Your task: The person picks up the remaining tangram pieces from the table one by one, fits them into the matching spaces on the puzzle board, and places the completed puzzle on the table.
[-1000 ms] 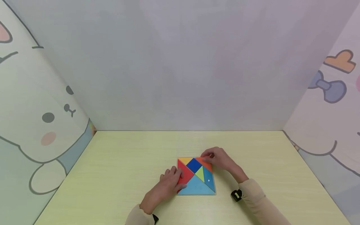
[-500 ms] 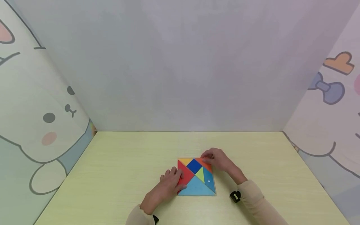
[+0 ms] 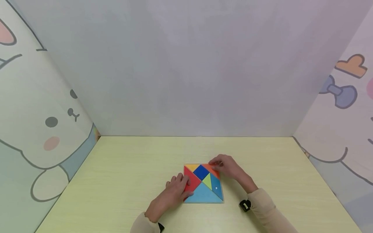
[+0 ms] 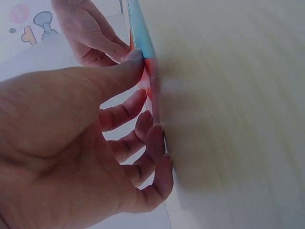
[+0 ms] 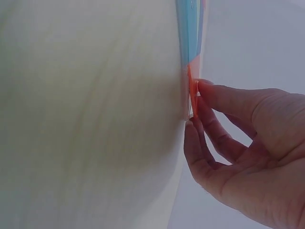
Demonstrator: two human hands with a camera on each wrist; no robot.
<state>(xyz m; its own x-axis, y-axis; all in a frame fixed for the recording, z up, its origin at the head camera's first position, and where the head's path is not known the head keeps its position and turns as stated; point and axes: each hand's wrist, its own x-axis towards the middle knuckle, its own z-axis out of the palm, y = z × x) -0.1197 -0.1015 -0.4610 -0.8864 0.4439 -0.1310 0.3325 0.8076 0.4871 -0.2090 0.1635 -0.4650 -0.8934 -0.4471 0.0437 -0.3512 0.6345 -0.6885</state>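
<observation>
A square tangram with a thin clear border lies flat on the table. My left hand [image 3: 173, 191] rests over its left edge, fingertips and thumb on the red triangle [image 3: 193, 181] and the corner of the light blue triangle [image 3: 204, 194]. At the far right corner my right hand [image 3: 227, 165] pinches the orange triangle [image 3: 214, 171] between thumb and fingers. In the right wrist view the orange triangle [image 5: 193, 90] stands slightly tilted up out of its place. A dark blue square [image 3: 201, 172], a yellow triangle [image 3: 192, 167], a lime triangle [image 3: 207, 181] and a blue parallelogram [image 3: 216, 187] lie between.
The pale wooden table [image 3: 131, 168] surrounds the tangram. A plain grey wall [image 3: 186, 81] stands behind it, with cartoon-printed panels at left and right. A small black device [image 3: 245, 205] sits at the right wrist.
My right hand keeps its pinch at the orange corner and shifts only very slightly. The left hand stays in place on the tangram.
</observation>
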